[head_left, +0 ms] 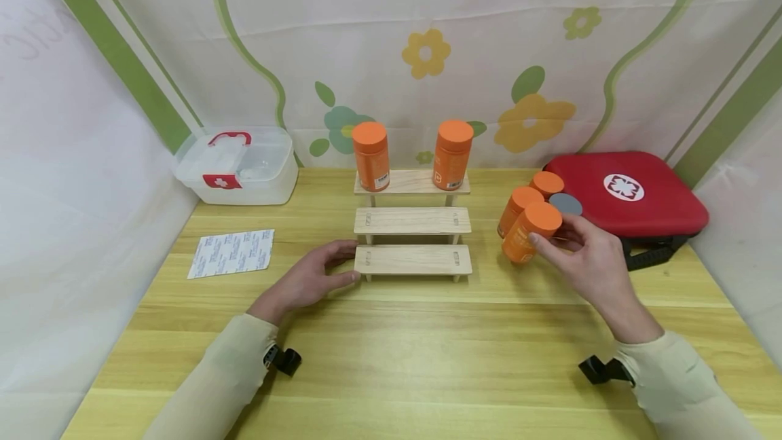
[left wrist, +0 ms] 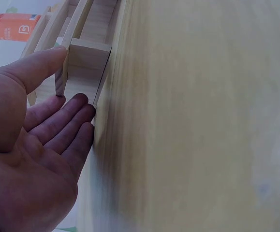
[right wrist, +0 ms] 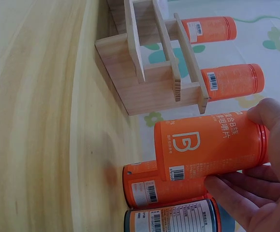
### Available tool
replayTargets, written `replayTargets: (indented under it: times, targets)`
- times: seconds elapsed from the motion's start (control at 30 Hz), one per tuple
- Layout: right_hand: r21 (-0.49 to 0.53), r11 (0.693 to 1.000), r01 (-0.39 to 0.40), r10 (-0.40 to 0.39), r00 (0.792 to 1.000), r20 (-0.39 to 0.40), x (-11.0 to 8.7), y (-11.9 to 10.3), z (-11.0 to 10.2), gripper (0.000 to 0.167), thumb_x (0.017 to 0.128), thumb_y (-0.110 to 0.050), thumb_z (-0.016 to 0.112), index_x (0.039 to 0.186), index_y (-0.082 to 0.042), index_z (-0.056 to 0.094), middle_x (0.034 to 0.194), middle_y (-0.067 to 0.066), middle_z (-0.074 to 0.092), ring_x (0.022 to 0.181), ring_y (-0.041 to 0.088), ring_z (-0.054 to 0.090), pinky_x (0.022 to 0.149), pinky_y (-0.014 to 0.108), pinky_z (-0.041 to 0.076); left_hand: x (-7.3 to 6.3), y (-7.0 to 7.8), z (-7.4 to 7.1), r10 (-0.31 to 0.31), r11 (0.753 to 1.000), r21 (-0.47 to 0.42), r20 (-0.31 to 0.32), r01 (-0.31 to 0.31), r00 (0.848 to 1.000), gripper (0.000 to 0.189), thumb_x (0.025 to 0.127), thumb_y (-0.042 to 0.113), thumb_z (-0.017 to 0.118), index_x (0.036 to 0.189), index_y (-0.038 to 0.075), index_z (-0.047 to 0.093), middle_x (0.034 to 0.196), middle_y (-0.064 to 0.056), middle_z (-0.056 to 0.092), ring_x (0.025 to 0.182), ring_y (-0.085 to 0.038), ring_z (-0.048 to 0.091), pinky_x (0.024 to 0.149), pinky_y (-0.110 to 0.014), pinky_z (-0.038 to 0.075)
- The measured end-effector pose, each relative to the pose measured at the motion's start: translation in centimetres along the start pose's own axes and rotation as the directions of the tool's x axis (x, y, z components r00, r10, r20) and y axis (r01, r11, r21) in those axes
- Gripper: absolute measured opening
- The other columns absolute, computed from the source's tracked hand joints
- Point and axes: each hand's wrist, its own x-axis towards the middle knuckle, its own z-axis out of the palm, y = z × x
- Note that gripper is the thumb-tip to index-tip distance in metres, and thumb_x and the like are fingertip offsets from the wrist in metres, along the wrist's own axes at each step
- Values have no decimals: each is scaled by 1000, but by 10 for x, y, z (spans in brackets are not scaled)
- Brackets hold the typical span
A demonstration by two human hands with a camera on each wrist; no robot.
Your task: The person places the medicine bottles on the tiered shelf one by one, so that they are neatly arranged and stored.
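Note:
My right hand [head_left: 589,257] pinches an orange pill bottle [head_left: 520,244] near its lid, between thumb and fingers. In the right wrist view the held bottle [right wrist: 202,145] is raised off the table, its base higher than those of its neighbours. Behind it stand two more orange bottles, one close [head_left: 512,212] and one farther back [head_left: 546,183], and a grey-lidded bottle [head_left: 565,204]. My left hand [head_left: 308,277] is at the left end of a three-step wooden rack [head_left: 412,260]; straight fingers and thumb [left wrist: 45,65] meet its side. Two orange bottles [head_left: 371,158] stand on the rack's top step, spaced apart.
A red first-aid case [head_left: 647,206] with a black handle [head_left: 656,255] lies at the back right. At the back left is a clear plastic medicine box [head_left: 263,185] with a red latch. A white printed blister pack [head_left: 232,253] lies in front of it. A patterned curtain [head_left: 366,32] hangs behind.

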Motion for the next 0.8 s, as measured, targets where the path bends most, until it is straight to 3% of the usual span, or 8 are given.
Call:
replayTargets:
  times: [0.8]
  targets:
    - [77, 990, 114, -111, 993, -36, 10, -23, 10, 49, 87, -9, 91, 131, 3, 72, 114, 25, 78, 93, -24, 59, 81, -3, 50, 0, 0, 0, 11, 1000, -3, 2, -11, 1000, 65, 102, 30, 77, 159, 13, 50, 160, -11, 58, 152, -36, 50, 132, -59, 34]
